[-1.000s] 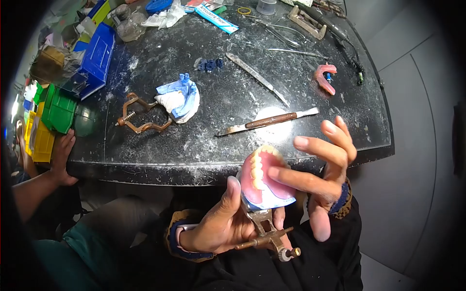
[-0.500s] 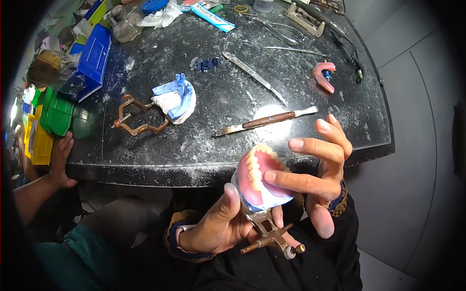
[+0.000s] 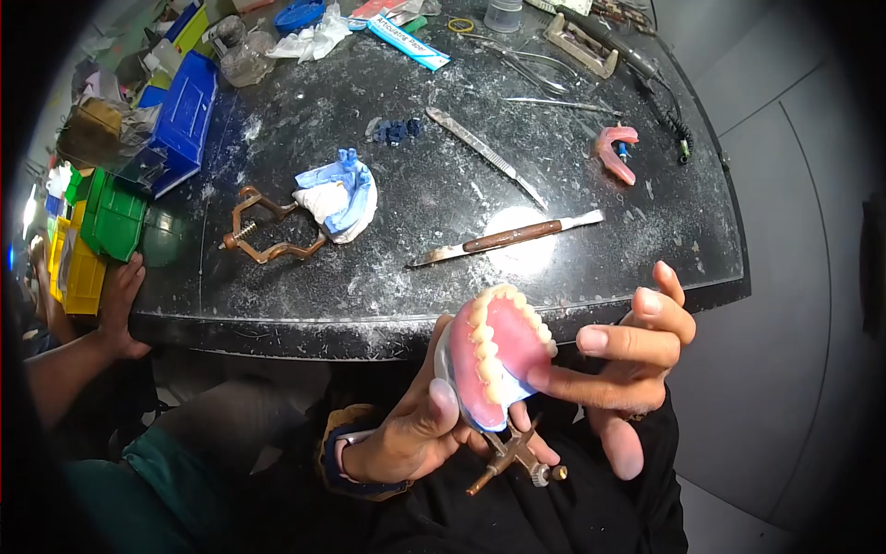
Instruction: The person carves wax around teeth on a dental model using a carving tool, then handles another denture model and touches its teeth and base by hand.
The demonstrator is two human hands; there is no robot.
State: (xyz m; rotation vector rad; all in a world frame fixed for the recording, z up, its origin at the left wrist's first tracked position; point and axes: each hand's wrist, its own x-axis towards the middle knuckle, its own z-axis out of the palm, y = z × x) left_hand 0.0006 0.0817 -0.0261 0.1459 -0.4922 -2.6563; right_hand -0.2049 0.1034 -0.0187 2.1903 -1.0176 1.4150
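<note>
My left hand (image 3: pixel 415 439) is wrapped round a dental cast carrying an upper denture (image 3: pixel 477 374) with a pink base and cream teeth. Blue plaster shows at the cast's edge, and a brass articulator frame (image 3: pixel 513 454) sticks out below it. The fingers of my right hand (image 3: pixel 632 360) are spread, and its index fingertip touches the pink base on the right side. Beyond my hands, a wax knife (image 3: pixel 512 235) with a brown handle lies on the bench. The other articulator half (image 3: pixel 268 242), with a blue and white cast (image 3: pixel 346 198), rests to the left.
A scalpel (image 3: pixel 484 152), a pink wax rim (image 3: pixel 606 154) and dark blue scraps (image 3: pixel 395 131) lie on the dusty black bench (image 3: pixel 305 286). Blue (image 3: pixel 185 120) and green (image 3: pixel 113 217) bins stand at left. Another person's hand (image 3: pixel 120 300) grips the bench edge.
The denture has tilted and turned, showing more of its left side and palate. My right hand has shifted right and slightly down, its index finger now nearer the base's lower right edge.
</note>
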